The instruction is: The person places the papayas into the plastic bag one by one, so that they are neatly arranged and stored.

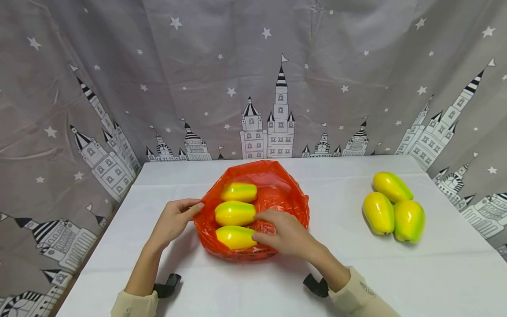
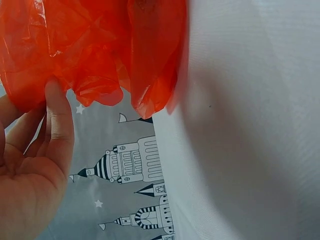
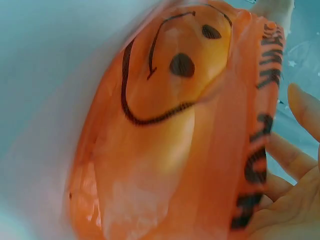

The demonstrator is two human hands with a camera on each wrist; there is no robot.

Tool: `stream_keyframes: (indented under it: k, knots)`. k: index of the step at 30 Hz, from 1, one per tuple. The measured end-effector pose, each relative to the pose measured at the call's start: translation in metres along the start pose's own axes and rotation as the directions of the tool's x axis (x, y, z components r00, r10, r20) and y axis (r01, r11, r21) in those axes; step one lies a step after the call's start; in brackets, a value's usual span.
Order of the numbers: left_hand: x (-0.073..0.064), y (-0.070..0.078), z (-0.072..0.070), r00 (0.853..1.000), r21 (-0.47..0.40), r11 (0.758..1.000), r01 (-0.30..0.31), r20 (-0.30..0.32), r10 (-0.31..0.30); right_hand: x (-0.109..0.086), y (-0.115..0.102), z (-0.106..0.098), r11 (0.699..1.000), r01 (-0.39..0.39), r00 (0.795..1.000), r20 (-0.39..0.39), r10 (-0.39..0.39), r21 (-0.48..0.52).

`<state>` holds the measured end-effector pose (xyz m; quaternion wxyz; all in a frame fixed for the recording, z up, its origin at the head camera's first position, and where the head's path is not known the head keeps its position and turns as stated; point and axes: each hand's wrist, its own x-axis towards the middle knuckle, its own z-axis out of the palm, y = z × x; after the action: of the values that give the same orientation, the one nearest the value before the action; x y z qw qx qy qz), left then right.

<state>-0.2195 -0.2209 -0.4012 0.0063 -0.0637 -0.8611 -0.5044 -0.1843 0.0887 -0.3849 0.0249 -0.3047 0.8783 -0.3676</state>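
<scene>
A red plastic bag [image 1: 277, 193] lies with its mouth spread wide on the white table. Inside it, on its left side, three glossy yellow-green fruits, oblong like mangoes, lie in a column: a back fruit [image 1: 239, 192], a middle fruit [image 1: 235, 213] and a front fruit [image 1: 236, 237]. My left hand [image 1: 174, 220] pinches the bag's left rim between thumb and fingers, also seen in the left wrist view. Over the bag's front right, my right hand [image 1: 291, 233] reaches in with fingers extended, fingertips at the right ends of the middle and front fruits. A smiley print shows in the right wrist view.
Three more such fruits [image 1: 392, 211] sit grouped on the table's right side. Behind the white table [image 1: 336, 268] hangs a grey curtain [image 1: 222, 57] printed with castles and stars. Black wrist mounts [image 1: 167, 285] show under both forearms.
</scene>
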Motion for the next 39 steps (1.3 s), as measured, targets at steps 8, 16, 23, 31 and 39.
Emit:
stream_keyframes:
  k: [8,16,23,31,39]
  knots:
    - [0.001,-0.002,0.000,1.000,-0.014,1.000,-0.006,0.005,0.006,-0.015,0.009,-0.020,0.999,0.001,0.999,-0.050,-0.003,-0.040]
    - [0.001,-0.001,0.000,1.000,0.005,1.000,-0.007,0.002,0.007,-0.029,0.016,-0.034,0.998,-0.021,0.993,-0.115,0.015,-0.056]
    - [0.000,-0.001,0.001,1.000,0.016,1.000,0.010,-0.007,-0.010,-0.039,0.021,-0.036,0.999,-0.004,0.980,-0.199,-0.004,-0.041]
    - [0.001,-0.001,0.001,1.000,0.022,1.000,0.006,-0.009,-0.006,-0.054,0.030,-0.046,0.998,0.013,0.971,-0.237,-0.029,-0.066]
    - [0.000,-0.003,0.001,1.000,0.030,0.999,0.014,-0.007,-0.014,-0.067,0.046,-0.057,0.995,-0.007,0.959,-0.284,-0.022,-0.098]
